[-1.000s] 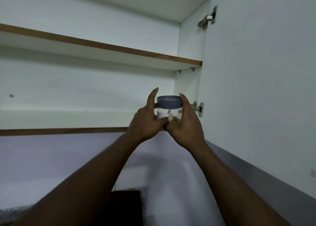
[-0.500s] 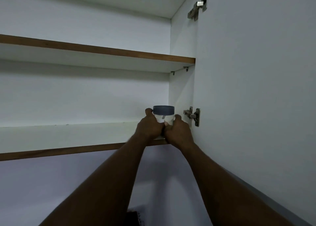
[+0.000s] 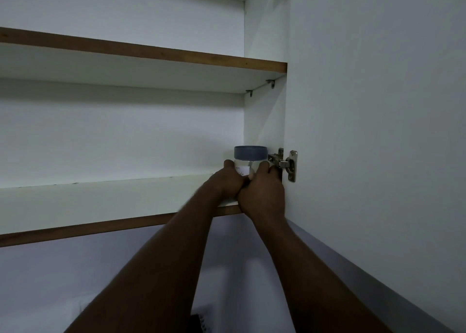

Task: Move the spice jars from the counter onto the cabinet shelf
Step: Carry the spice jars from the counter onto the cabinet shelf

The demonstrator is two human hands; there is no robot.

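A small clear spice jar (image 3: 249,160) with a grey-blue lid and a white paper label stands upright at the right end of the lower cabinet shelf (image 3: 100,204), close to the cabinet's side wall. Both hands are wrapped around it: my left hand (image 3: 225,182) grips its left side, my right hand (image 3: 263,194) its right side and front. The jar's lower half is hidden behind my fingers, so I cannot tell whether its base touches the shelf board.
An upper shelf (image 3: 151,55) with a brown front edge runs above. The open cabinet door (image 3: 378,131) stands on the right, held by a metal hinge (image 3: 286,162) just right of the jar. A white wall lies below the cabinet.
Both hands have carried the jar up and forward, from in front of the shelf edge to over the right end of the lower shelf, near the hinge.
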